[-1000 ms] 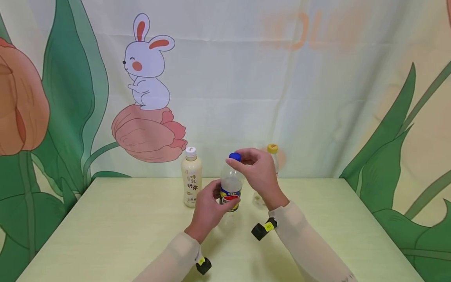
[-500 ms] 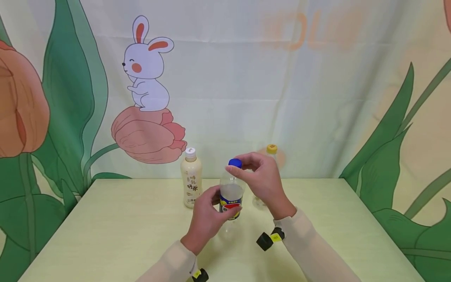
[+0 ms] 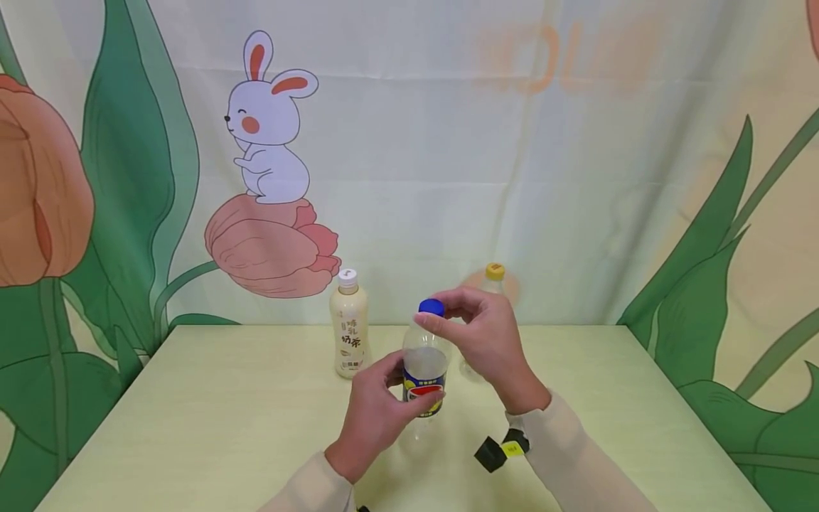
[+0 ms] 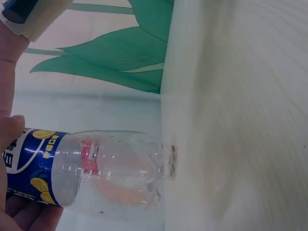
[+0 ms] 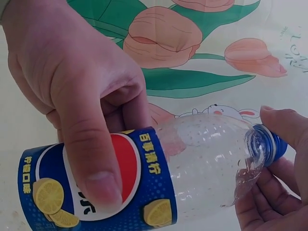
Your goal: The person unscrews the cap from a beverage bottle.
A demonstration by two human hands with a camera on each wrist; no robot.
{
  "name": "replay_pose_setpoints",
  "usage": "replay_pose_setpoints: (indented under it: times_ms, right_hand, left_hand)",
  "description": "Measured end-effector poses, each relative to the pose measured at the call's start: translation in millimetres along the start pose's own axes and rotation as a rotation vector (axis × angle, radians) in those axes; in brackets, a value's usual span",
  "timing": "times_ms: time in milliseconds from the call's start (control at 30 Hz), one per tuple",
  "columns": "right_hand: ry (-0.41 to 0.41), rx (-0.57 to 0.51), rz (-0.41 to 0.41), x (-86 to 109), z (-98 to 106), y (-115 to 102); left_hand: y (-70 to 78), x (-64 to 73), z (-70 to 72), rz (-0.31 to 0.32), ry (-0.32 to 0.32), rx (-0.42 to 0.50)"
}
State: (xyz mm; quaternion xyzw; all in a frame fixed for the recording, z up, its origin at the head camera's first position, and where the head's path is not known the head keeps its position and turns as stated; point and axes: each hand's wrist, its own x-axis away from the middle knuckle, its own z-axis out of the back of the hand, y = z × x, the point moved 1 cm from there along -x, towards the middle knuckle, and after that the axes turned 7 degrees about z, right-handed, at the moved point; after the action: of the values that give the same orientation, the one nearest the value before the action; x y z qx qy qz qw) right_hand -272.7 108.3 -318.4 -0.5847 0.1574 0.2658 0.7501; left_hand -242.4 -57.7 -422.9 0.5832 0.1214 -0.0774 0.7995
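My left hand [image 3: 377, 409] grips a clear plastic Pepsi bottle [image 3: 425, 363] round its blue label [image 4: 33, 166], which has lemon slices on it. The thumb lies across the label's front in the right wrist view. At the top, my right hand [image 3: 483, 334] pinches the blue cap [image 5: 272, 144] between thumb and fingers. The cap sits at the bottle's mouth; whether it is loose I cannot tell. Upright in the head view, the bottle looks nearly colourless inside. Its base [image 4: 166, 161] shows near the table surface in the left wrist view; contact is unclear.
A cream-coloured milk tea bottle [image 3: 350, 334] with a white cap stands behind and left. Behind my right hand is a clear bottle with a yellow cap [image 3: 495, 271], partly hidden. The pale table [image 3: 211, 419] ends at a printed curtain [image 3: 409, 178].
Both hands and the Pepsi bottle have come nearer to me, slightly lower in the head view. My grip on the label and the pinch on the cap look the same. The other bottles stay put.
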Motion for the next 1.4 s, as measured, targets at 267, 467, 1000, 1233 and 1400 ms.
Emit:
replay_pose_setpoints:
  times_ms: [267,467,1000,1233,1400]
  right_hand:
    - [-0.002,-0.046,0.001,4.4,1,-6]
    - [-0.006,-0.072,0.006,5.9,3,-8]
    - [-0.074,-0.118,0.037,5.0,5,-11]
    - [-0.146,-0.108,0.057,2.9,9,-9]
    - [-0.210,-0.135,0.034,1.2,13,-6]
  left_hand:
    - [1.2,4.9,-0.3,-0.024,-0.007,0.026]
    - [0.2,6.3,0.4,-0.016,-0.033,0.079]
    - [-0.6,7.1,2.8,-0.034,-0.063,0.114]
    - [-1.6,7.2,3.8,-0.063,-0.089,0.149]
    - [-2.3,7.9,4.4,-0.065,-0.105,0.154]
